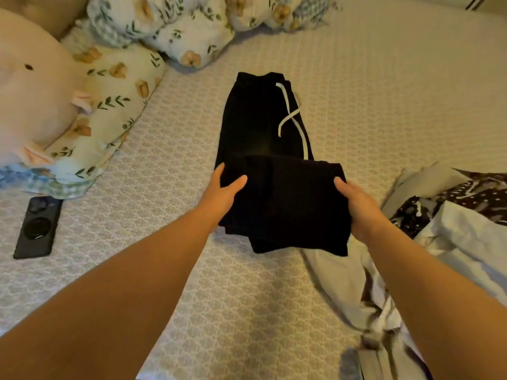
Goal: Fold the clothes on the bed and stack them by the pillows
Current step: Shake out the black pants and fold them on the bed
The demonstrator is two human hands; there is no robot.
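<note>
Black trousers [255,127] with a white drawstring [290,116] lie in the middle of the bed, waistband towards the pillows. Their near end is folded over and lifted off the bedspread. My left hand [223,192] grips the fold's left edge, thumb on top. My right hand [359,204] grips the right edge, thumb on top and fingers hidden under the cloth. Floral pillows [118,86] lie at the far left and along the top.
A heap of unfolded clothes [444,234], grey, white and dark patterned, lies at the right. A black phone [37,227] rests on the bedspread [384,91] at the left. A pale plush toy [33,91] sits on the left pillow.
</note>
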